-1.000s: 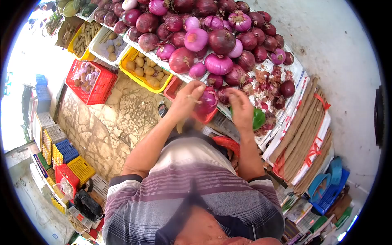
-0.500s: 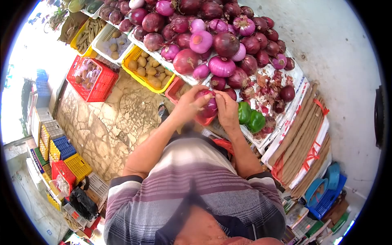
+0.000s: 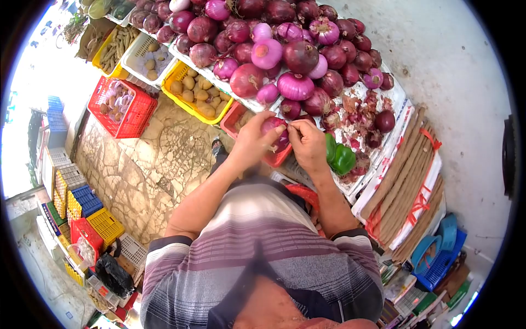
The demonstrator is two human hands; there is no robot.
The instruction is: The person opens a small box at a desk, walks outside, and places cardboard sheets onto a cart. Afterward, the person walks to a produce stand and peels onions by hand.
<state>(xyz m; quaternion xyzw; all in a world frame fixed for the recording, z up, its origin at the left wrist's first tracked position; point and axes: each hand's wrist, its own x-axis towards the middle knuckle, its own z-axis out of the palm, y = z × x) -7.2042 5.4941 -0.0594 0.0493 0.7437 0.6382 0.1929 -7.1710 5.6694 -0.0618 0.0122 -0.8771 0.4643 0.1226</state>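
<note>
A red onion (image 3: 276, 133) with shiny purple skin rests in my left hand (image 3: 252, 141), whose fingers wrap round its side and top. At the onion's right edge, my right hand (image 3: 308, 146) is closed in a pinch, thumb and forefinger together. What lies between those fingertips is too small to make out. Just beyond both hands rises a large pile of red onions (image 3: 296, 86), some dull and dark, some bright purple. Two green bell peppers (image 3: 342, 158) lie right of my right hand, beside loose onion skins (image 3: 356, 120).
A yellow crate of potatoes (image 3: 174, 98) and a red crate (image 3: 147, 109) stand to the left. Under the onion sits a pinkish-red crate (image 3: 231, 116). Bundled long brown roots (image 3: 402, 175) lie at the right, with blue baskets (image 3: 455, 255) below them.
My right hand has shifted slightly right and curled its fingers in more. The left hand still holds the onion, which has turned or tilted a little.
</note>
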